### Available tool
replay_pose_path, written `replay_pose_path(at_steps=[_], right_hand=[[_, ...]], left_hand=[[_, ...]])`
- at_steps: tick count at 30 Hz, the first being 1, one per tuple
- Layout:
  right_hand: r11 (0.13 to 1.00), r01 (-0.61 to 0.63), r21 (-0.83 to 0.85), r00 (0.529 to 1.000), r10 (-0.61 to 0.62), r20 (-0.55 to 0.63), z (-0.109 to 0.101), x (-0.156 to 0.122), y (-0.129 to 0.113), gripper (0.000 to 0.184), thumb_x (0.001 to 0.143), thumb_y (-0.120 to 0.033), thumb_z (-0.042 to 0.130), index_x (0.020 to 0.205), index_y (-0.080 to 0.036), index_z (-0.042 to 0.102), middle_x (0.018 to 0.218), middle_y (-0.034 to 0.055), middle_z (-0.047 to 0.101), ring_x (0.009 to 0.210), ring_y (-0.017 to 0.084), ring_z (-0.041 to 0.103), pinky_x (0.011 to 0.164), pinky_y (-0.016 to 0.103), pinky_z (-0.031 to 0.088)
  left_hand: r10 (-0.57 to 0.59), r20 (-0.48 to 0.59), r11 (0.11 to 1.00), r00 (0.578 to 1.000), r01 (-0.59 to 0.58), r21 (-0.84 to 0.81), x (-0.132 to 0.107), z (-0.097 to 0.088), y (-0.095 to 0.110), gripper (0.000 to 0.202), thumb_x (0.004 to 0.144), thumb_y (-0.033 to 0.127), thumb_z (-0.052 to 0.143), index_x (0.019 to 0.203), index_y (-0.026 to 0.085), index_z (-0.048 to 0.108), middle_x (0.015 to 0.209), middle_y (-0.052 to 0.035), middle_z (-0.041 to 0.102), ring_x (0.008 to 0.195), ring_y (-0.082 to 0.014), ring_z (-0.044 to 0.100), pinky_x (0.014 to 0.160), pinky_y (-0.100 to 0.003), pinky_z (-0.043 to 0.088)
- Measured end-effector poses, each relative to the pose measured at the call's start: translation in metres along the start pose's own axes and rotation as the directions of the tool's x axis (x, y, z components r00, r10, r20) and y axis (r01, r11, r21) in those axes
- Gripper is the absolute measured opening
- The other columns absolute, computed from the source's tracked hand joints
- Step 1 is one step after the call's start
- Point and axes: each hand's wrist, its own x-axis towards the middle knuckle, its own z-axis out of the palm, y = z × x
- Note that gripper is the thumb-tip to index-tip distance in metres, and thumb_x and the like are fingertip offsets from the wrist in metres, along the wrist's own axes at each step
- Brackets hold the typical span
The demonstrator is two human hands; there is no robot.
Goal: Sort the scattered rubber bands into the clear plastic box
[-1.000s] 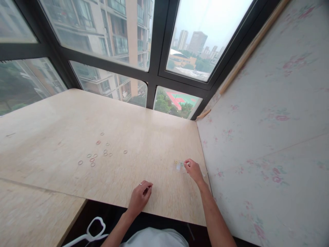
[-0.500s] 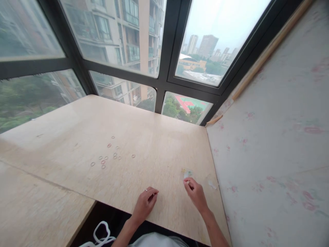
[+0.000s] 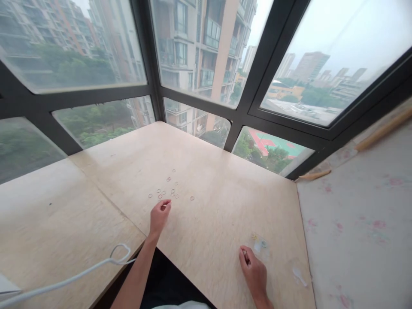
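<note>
My left hand (image 3: 159, 218) is at the near side of a group of small thin rings (image 3: 173, 194), its fingers curled with thumb and fingertips together. Whether a ring is between those fingertips is too small to tell. Most rings look grey or pale, and a reddish ring (image 3: 160, 196) lies just past my fingers. My right hand (image 3: 253, 271) rests low on the right, fingers closed in a pinch whose contents I cannot make out. Just beyond it lies a small clear plastic packet (image 3: 257, 246) with yellow and green bits.
The pale wooden tabletop (image 3: 212, 223) has a seam on the left. A white cable (image 3: 74, 274) loops over its left part. A clear plastic piece (image 3: 299, 277) lies near the flowered wall (image 3: 360, 240) on the right. Dark-framed windows (image 3: 199, 103) border the far edge.
My left hand has moved forward and left to the rings. My right hand now sits slightly nearer me, further from the packet. The view has turned left.
</note>
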Motion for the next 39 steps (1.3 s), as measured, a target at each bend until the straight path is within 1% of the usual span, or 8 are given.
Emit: replay_pose_path(at_steps=[3,5,8,12,19,27,32,39], right_hand=[[1.000,0.012,-0.022,1.000,-0.012,0.005,0.001,0.000,0.002,0.061,0.091,-0.059,0.026,0.084,-0.020,0.072,0.057,0.0058,0.065,0.046,0.018,0.061,0.046,0.024,0.041],[0.999,0.010,-0.040,1.000,-0.010,0.005,0.002,-0.001,0.003,0.062,0.090,-0.060,0.026,0.083,-0.020,0.072,0.054,0.0050,0.064,0.045,0.018,0.060,0.044,0.024,0.040],[0.997,0.006,-0.071,1.000,-0.006,0.004,0.003,-0.001,0.003,0.064,0.090,-0.062,0.023,0.084,-0.021,0.072,0.053,0.0044,0.064,0.043,0.018,0.059,0.042,0.025,0.039],[0.996,0.003,-0.086,1.000,-0.003,0.001,0.002,0.000,0.002,0.065,0.091,-0.061,0.023,0.085,-0.020,0.072,0.055,0.0050,0.065,0.045,0.018,0.060,0.044,0.025,0.039],[0.998,-0.024,-0.052,0.999,0.025,0.033,-0.003,0.003,-0.006,0.062,0.092,-0.057,0.024,0.085,-0.018,0.072,0.059,0.0055,0.065,0.049,0.016,0.060,0.050,0.024,0.039],[0.998,-0.054,-0.033,0.997,0.056,0.052,-0.005,0.000,-0.009,0.055,0.092,-0.053,0.028,0.085,-0.018,0.071,0.058,0.0041,0.063,0.050,0.015,0.057,0.051,0.023,0.036],[0.999,-0.043,-0.029,0.997,0.044,0.057,-0.006,-0.002,-0.010,0.052,0.092,-0.051,0.030,0.086,-0.018,0.070,0.059,0.0042,0.064,0.051,0.015,0.057,0.052,0.023,0.036],[0.999,-0.022,-0.043,0.999,0.024,0.043,-0.006,-0.003,-0.010,0.053,0.092,-0.051,0.030,0.086,-0.018,0.070,0.061,0.0041,0.065,0.051,0.015,0.058,0.051,0.023,0.035]], left_hand=[[-0.007,-0.068,0.992,0.998,0.016,0.125,0.028,-0.020,-0.006,0.030,0.074,0.035,0.052,0.094,0.017,0.066,0.092,-0.0059,0.070,0.072,-0.0185,0.063,0.070,-0.029,0.050],[0.002,-0.087,0.971,0.996,0.019,0.238,0.039,-0.032,-0.012,0.031,0.075,0.032,0.052,0.097,0.017,0.066,0.095,-0.0062,0.069,0.071,-0.0185,0.062,0.073,-0.031,0.049],[0.022,-0.084,0.921,0.996,0.013,0.388,0.044,-0.042,-0.025,0.031,0.074,0.027,0.052,0.101,0.016,0.066,0.095,-0.0070,0.069,0.075,-0.0195,0.062,0.079,-0.032,0.047],[0.056,-0.033,0.880,0.998,-0.034,0.474,0.038,-0.041,-0.037,0.028,0.076,0.025,0.052,0.098,0.017,0.067,0.095,-0.0076,0.068,0.085,-0.0214,0.063,0.080,-0.031,0.047],[0.079,-0.019,0.856,0.997,-0.058,0.513,0.028,-0.032,-0.034,0.030,0.082,0.037,0.049,0.094,0.018,0.068,0.094,-0.0085,0.066,0.079,-0.0219,0.063,0.074,-0.032,0.048],[0.062,0.047,0.868,0.997,-0.077,0.490,0.032,-0.038,-0.030,0.029,0.078,0.034,0.051,0.095,0.018,0.068,0.089,-0.0067,0.067,0.077,-0.0211,0.062,0.074,-0.030,0.047],[0.031,0.047,0.900,0.998,-0.048,0.433,0.045,-0.044,-0.024,0.031,0.077,0.033,0.051,0.099,0.018,0.067,0.087,-0.0045,0.069,0.075,-0.0195,0.063,0.074,-0.028,0.046],[0.075,0.084,0.876,0.994,-0.105,0.470,0.077,-0.055,-0.030,0.035,0.077,0.032,0.048,0.102,0.016,0.068,0.089,-0.0057,0.070,0.077,-0.0193,0.064,0.076,-0.027,0.047]])
